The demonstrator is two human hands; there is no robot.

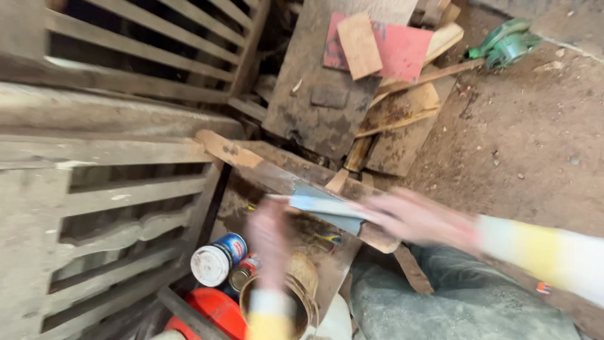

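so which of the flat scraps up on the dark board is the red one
The larger red sheet; the smaller tan piece lies overlapping its left part.

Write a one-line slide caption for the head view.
Right hand and left hand, motion-blurred, at a pale blue sheet on a wooden plank.

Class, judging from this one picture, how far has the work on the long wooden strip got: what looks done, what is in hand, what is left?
Done: little can be told; the wooden strip lies across the work area, bare. In hand: the right hand holds a pale blue sheet against it, the blurred left hand close by. Left: the rest of the strip looks untouched; the white-lidded can stands shut.
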